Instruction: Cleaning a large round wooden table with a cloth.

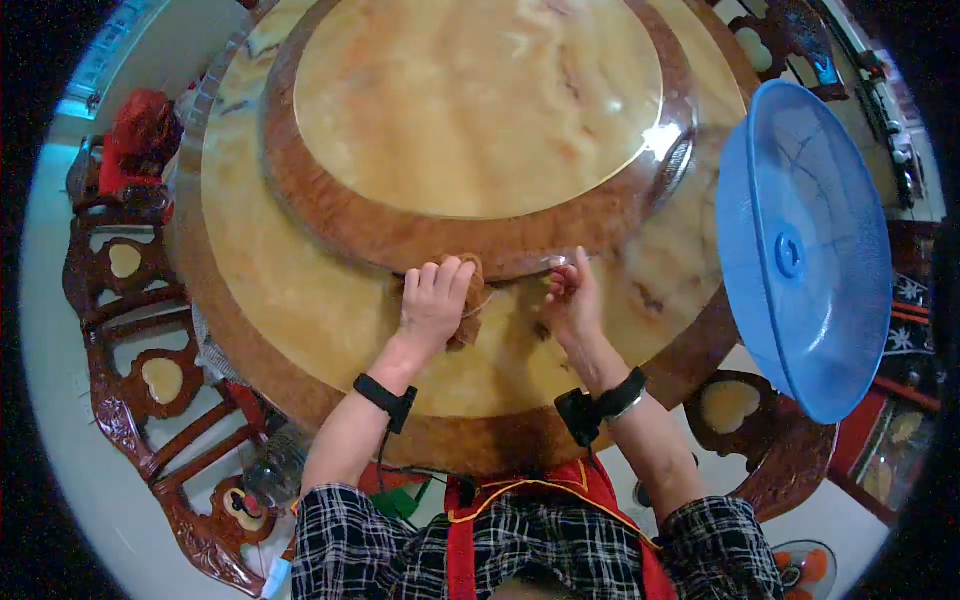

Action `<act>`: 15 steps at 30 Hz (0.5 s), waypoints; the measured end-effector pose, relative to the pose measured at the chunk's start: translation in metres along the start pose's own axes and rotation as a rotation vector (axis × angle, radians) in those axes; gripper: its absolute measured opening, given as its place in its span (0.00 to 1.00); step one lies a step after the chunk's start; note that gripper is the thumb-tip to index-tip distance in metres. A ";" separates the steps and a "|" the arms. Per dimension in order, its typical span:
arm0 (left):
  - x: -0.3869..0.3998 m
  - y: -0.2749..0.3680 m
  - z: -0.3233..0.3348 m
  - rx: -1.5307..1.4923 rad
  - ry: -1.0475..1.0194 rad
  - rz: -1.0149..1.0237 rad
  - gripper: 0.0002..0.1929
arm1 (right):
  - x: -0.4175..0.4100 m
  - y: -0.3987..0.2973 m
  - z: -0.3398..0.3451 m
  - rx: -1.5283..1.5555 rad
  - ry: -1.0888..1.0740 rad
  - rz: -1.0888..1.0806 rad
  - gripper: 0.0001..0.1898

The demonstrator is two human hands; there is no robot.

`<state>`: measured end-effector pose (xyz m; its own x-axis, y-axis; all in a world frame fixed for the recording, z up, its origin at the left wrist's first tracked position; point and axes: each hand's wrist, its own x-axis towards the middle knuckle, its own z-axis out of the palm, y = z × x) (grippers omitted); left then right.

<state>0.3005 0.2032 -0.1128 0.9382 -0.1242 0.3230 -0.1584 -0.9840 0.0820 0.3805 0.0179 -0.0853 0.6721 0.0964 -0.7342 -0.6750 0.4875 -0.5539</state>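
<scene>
My left hand (pixel 437 301) is closed on a crumpled brown cloth (pixel 468 328) at the near rim of a round turntable (pixel 450 240). Part of the cloth is hidden under the fingers. To its right, my right hand (pixel 574 304) is beside the same rim, one finger raised and the others loosely curled. I see nothing held in it, and whether it touches the rim is unclear. The turntable has a marbled yellow centre and a brown border. It stands on a larger round table (pixel 337 349) with the same pattern.
A large, see-through blue plastic dome or basin (pixel 817 300) is tilted at the table's right edge. Carved wooden chairs (pixel 124 427) line the left side, another chair (pixel 787 450) the right. A red bag (pixel 142 142) is at upper left. Orange things lie in a bowl (pixel 806 566) at lower right.
</scene>
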 end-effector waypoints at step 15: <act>0.039 0.058 0.003 -0.416 0.090 -0.150 0.26 | 0.020 0.009 -0.012 -0.381 0.065 -0.179 0.10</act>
<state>0.3286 0.1406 -0.0985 0.9326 0.0456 0.3580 -0.1502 -0.8530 0.4998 0.3837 0.0136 -0.1096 0.7762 -0.0214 -0.6301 -0.6222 0.1349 -0.7711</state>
